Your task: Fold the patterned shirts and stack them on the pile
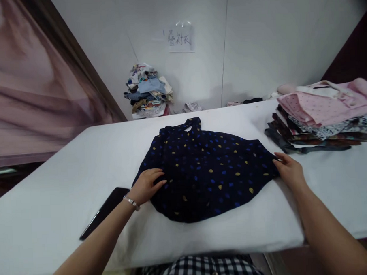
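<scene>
A dark navy shirt (203, 173) with small blue and yellow leaf shapes lies spread on the white table, its collar toward the wall. My left hand (146, 185) rests on the shirt's left part, thumb and fingers apart. At the far right corner of the cloth, my right hand (290, 171) pinches the edge between thumb and fingers. Partly under my left forearm is a flat black board or folder (105, 213).
On the right of the white table (66, 171) sits a stack of clothes topped by a pink dotted garment (312, 107). Another clothes pile (148, 92) stands by the wall, below a paper sign (181, 39). A pink curtain (38, 79) hangs at left.
</scene>
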A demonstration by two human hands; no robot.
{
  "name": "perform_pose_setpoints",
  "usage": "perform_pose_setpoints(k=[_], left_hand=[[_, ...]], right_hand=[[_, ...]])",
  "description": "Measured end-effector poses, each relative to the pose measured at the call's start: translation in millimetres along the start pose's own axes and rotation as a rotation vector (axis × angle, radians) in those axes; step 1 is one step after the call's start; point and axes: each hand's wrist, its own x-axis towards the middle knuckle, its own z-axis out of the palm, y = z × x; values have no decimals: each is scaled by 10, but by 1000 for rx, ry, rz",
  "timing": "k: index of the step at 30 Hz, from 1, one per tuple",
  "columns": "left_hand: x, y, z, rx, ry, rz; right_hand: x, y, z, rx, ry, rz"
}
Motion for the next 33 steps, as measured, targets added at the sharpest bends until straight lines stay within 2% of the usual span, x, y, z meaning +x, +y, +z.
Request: perform_pose_setpoints(k=[2,4,6,8,10,11,14,17,19,22,24,26,28,30,33], left_hand=[[-158,-21,30,91,62,-61],[-257,-20,44,155,109,-137],[-309,-7,45,174,132,-196],[-327,17,48,145,163,-241],[-320,47,64,86,213,-304],[-312,61,76,52,241,-344],[-294,78,118,-23,314,-455],[-318,31,137,-48,348,-510],[-362,-22,128,-75,351,-549],[-434,-83,94,-143,368,-618],[-463,-98,65,-194,404,-670],[-474,-106,34,-244,453,-727],[-476,-121,4,-292,508,-774],[-475,-142,-29,-341,569,-808],[-483,-116,-80,-347,697,-801]], right_hand=[[-119,-97,15,-138,57,-216],[-362,-280,86,-130,1,-429],[-717,-528,236,-42,-233,-534],[-1130,-799,461,32,-593,-586],[-1522,-1051,740,-24,-839,-775],[-1691,-1159,890,-73,-909,-869],[-2050,-1382,1309,-262,-961,-1002],[-2213,-1458,1501,-254,-935,-974],[-2241,-1446,1411,-54,-975,-941],[-2170,-1361,985,228,-1028,-767],[-2049,-1264,614,325,-910,-550],[-1901,-1147,276,454,-699,-340],[-1775,-1025,42,570,-518,-196],[-1715,-917,-56,567,-436,-146],[-1746,-815,4,412,-480,-194]])
